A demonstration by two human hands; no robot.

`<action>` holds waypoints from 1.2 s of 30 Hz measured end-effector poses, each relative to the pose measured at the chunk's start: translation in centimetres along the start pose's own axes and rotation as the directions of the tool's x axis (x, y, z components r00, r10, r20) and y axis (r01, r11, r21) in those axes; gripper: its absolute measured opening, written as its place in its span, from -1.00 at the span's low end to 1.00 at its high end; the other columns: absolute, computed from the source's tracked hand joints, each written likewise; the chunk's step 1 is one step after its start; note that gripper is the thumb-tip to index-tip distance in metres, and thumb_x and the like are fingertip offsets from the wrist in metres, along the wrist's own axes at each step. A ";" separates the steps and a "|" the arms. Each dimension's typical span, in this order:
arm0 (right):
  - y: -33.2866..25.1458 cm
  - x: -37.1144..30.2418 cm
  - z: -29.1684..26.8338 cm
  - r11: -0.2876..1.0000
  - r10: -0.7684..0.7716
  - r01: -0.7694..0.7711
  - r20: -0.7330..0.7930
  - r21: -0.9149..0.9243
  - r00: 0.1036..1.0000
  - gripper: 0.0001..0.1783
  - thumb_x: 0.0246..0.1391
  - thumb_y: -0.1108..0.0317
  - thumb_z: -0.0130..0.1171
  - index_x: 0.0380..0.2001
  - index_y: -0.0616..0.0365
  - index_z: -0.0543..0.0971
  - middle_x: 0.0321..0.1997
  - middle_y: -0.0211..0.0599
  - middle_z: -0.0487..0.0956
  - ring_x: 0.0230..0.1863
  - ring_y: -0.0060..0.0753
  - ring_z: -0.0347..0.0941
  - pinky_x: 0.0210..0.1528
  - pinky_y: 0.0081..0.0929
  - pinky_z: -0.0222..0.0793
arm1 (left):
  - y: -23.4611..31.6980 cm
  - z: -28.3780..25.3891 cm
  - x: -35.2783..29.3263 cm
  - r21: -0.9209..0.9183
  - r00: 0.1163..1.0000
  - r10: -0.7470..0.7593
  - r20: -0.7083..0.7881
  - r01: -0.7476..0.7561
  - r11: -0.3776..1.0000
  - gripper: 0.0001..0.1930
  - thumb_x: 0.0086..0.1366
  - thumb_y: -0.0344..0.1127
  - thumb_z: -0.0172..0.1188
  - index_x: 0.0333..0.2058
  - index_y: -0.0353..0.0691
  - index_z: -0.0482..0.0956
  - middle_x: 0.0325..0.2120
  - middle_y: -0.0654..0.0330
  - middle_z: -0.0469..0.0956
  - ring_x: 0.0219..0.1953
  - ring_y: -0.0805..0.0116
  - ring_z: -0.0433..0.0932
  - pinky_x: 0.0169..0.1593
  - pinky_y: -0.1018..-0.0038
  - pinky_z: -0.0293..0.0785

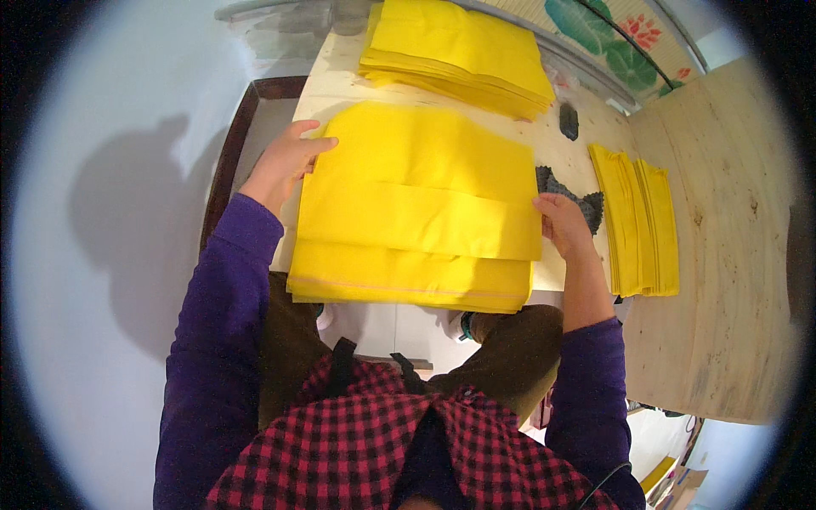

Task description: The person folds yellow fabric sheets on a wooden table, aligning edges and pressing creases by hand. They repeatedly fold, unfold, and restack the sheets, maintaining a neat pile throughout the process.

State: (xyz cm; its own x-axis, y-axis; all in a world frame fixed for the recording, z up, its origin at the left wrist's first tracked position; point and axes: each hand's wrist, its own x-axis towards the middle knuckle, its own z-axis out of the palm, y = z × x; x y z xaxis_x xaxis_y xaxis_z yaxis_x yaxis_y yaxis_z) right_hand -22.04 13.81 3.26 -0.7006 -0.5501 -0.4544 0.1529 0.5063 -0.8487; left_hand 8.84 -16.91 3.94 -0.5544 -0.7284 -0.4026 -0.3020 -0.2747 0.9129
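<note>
A sheet of thin yellow cloth lies in front of me, creased across its lower half, over a stack of similar sheets at the near table edge. At the upper left edge, my left hand is closed on the sheet, thumb on top and the other fingers partly hidden. On the opposite side, my right hand pinches the sheet's right edge between thumb and fingers. Close behind my right hand lies a crumpled dark grey cloth.
A thick pile of yellow cloth sits at the table's far side. Folded yellow pieces lie at the right, beside an upright wooden board. A small dark object rests on the pale wooden table. A white wall stands at left.
</note>
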 end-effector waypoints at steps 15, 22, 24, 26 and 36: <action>-0.6 4.4 1.0 0.973 -0.205 0.199 0.042 0.117 0.978 -0.66 0.04 0.45 0.21 -0.10 0.31 0.50 -0.20 -0.27 0.62 -0.21 -0.48 0.54 -0.16 -0.55 0.44 | -0.2 1.1 2.5 0.032 0.996 0.070 -0.055 -0.069 0.997 -0.35 0.15 -0.55 0.17 0.23 -0.26 0.18 -0.08 -0.04 0.49 -0.05 0.21 0.50 0.01 0.43 0.40; -1.9 5.1 0.3 0.984 -0.060 0.065 0.037 -0.164 0.998 -0.73 0.09 0.30 0.17 -0.16 0.20 0.54 -0.33 -0.48 0.58 -0.40 -0.64 0.41 -0.35 -0.65 0.27 | -0.1 1.2 3.5 -0.051 0.993 0.055 -0.104 -0.060 0.997 -0.38 0.16 -0.48 0.20 0.21 -0.29 0.21 -0.12 0.01 0.48 -0.06 0.24 0.47 0.01 0.45 0.36; -2.1 5.2 0.4 0.985 -0.099 0.104 0.047 -0.139 0.994 -0.75 0.06 0.34 0.21 -0.20 0.24 0.55 -0.32 -0.37 0.59 -0.38 -0.58 0.45 -0.30 -0.62 0.33 | -0.2 1.1 3.6 -0.041 0.993 0.065 -0.096 -0.069 0.997 -0.41 0.18 -0.49 0.18 0.20 -0.28 0.23 -0.11 0.00 0.47 -0.06 0.25 0.48 0.00 0.46 0.39; -2.0 5.0 0.6 0.993 -0.113 0.115 0.065 -0.035 0.991 -0.75 0.05 0.37 0.23 -0.21 0.28 0.55 -0.29 -0.30 0.60 -0.32 -0.53 0.48 -0.24 -0.59 0.36 | -0.3 0.9 3.6 -0.008 0.994 0.073 -0.081 -0.074 0.997 -0.45 0.20 -0.51 0.14 0.18 -0.24 0.25 -0.09 -0.01 0.46 -0.06 0.27 0.49 0.00 0.50 0.42; -1.7 5.4 1.1 0.994 -0.105 0.104 0.024 0.028 0.994 -0.72 0.06 0.41 0.19 -0.16 0.33 0.54 -0.28 -0.28 0.61 -0.28 -0.48 0.51 -0.15 -0.54 0.38 | -1.0 0.3 4.7 0.052 0.993 0.075 -0.091 -0.071 0.996 -0.44 0.19 -0.56 0.12 0.19 -0.27 0.26 -0.14 0.00 0.50 -0.13 0.28 0.52 -0.05 0.49 0.46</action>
State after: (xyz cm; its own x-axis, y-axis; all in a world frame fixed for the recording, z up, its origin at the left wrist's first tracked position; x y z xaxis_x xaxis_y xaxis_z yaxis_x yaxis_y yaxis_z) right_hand -25.27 9.22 1.99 -0.6962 -0.6157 -0.3690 0.0981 0.4276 -0.8986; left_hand 6.32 -19.88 1.08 -0.5027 -0.8010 -0.3251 -0.3019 -0.1898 0.9343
